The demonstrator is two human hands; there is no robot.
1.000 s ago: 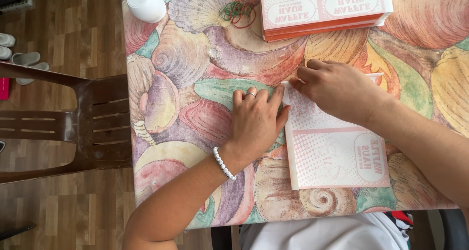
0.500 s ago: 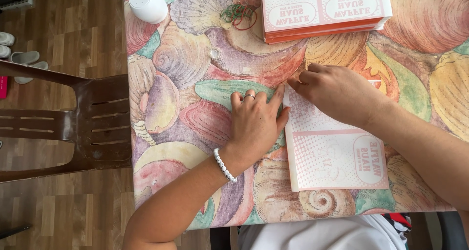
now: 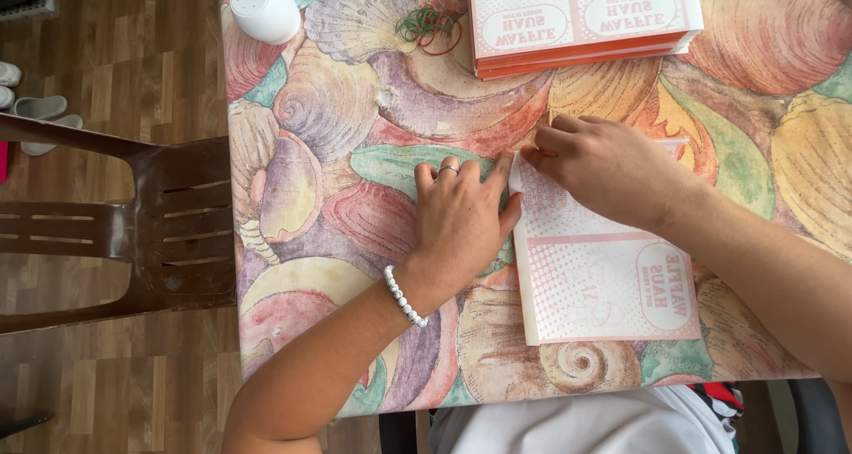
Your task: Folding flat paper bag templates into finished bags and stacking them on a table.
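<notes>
Pink-and-white printed paper sheet [image 3: 612,281], pinned flat by the spread left hand [image 3: 461,219], may crease crookedly if the right hand [image 3: 612,170], seemingly pinching its corner, slips.

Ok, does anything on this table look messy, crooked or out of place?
Nothing stands out. The left hand and right hand press a flat pink-and-white paper sleeve lying square on the shell-patterned tablecloth. The stack of sleeves is tidy, and the rubber bands lie loose beside it.

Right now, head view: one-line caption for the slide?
Left hand and right hand press a pink-and-white paper sheet on a shell-patterned table, near a stack of sheets.
</notes>
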